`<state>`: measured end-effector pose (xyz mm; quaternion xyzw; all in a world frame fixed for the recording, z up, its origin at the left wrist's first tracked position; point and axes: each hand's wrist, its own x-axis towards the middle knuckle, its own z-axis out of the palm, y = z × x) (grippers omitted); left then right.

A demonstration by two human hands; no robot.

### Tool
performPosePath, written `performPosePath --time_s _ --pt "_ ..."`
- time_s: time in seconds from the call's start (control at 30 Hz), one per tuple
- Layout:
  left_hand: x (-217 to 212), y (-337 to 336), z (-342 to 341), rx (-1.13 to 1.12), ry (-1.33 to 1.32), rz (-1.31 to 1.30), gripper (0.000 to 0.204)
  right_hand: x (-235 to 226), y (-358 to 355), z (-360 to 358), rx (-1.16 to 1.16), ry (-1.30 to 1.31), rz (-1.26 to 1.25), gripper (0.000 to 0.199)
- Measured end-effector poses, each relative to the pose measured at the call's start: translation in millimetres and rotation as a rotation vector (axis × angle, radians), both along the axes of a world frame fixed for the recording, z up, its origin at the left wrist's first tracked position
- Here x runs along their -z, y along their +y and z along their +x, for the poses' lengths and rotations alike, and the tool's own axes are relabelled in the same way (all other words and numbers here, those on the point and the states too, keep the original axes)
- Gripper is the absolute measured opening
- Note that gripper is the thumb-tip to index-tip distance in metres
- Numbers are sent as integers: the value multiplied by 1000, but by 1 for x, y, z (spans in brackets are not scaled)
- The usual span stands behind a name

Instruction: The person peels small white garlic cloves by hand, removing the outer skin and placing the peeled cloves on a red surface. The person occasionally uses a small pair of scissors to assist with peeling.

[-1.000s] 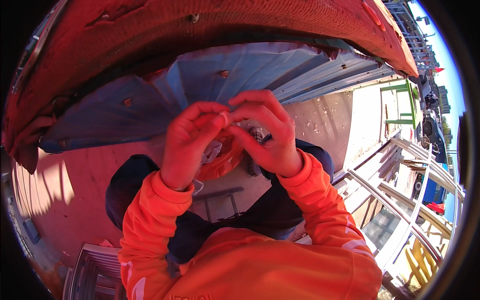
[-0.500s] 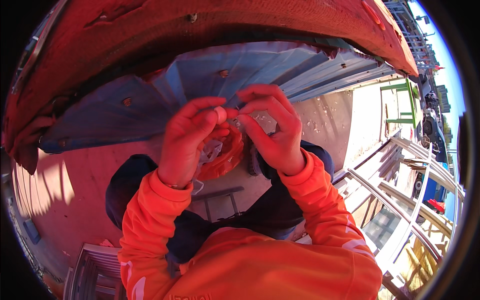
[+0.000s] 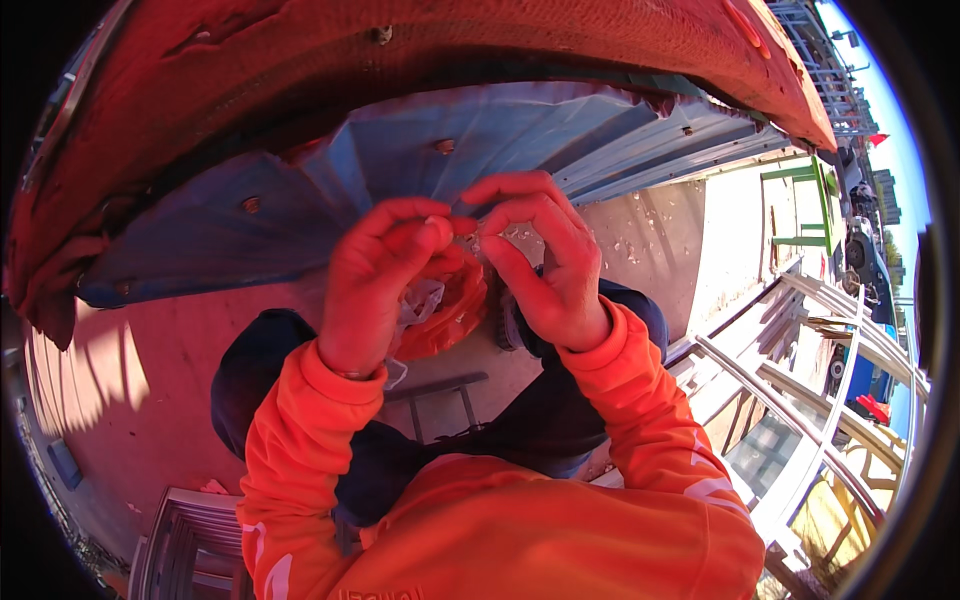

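Our left hand [image 3: 385, 280] and right hand [image 3: 545, 265] meet fingertip to fingertip, pinching a small clear plastic piece [image 3: 478, 240]; an orange bag [image 3: 445, 310] hangs just below.

Bare left hand [image 3: 385, 270] and bare right hand [image 3: 545, 265], no gloves or rings visible. Bright orange long-sleeved top [image 3: 500, 520] with ribbed cuffs at both wrists. Pale stripe markings on each sleeve near the upper arm. Dark navy trousers [image 3: 400, 450] below. Thin band at left wrist, kind unclear.
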<state>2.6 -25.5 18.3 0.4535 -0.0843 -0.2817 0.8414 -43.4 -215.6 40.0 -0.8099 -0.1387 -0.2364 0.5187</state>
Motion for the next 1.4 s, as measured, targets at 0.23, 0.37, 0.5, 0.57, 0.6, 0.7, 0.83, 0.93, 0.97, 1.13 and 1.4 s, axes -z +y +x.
performPosePath --time_s 0.23,0.37,0.5,0.57,0.6,0.7,0.83,0.93,0.97,1.13,1.4 --pt "7 0 -2 -4 -64 62 24 4 6 4 57 -107 -200 19" --pt "7 -3 -4 -35 -138 113 23 4 4 7 60 -183 -291 20" --pt "7 -7 -7 -74 -142 89 22 4 3 8 27 -212 -360 21" --pt "8 -5 -7 -76 -115 85 23 0 4 2 -56 -100 -198 19" --pt "8 -3 -3 -74 -86 90 23 -2 4 1 -99 -46 -116 19" --pt "3 -1 1 -71 -18 69 23 -5 -6 0 -102 9 -21 16" --pt "2 2 3 -18 3 29 22 9 -3 0 36 -11 -29 13" --pt "3 1 3 -19 -12 25 22 8 -9 -3 -16 28 -71 14" --pt "3 2 3 -24 -9 30 21 -1 -4 -12 -19 146 -28 16" --pt "9 1 0 -48 -76 64 24 -1 10 -5 -44 147 -10 24" --pt "5 1 1 -35 -125 39 31 12 6 -2 -42 143 145 24"
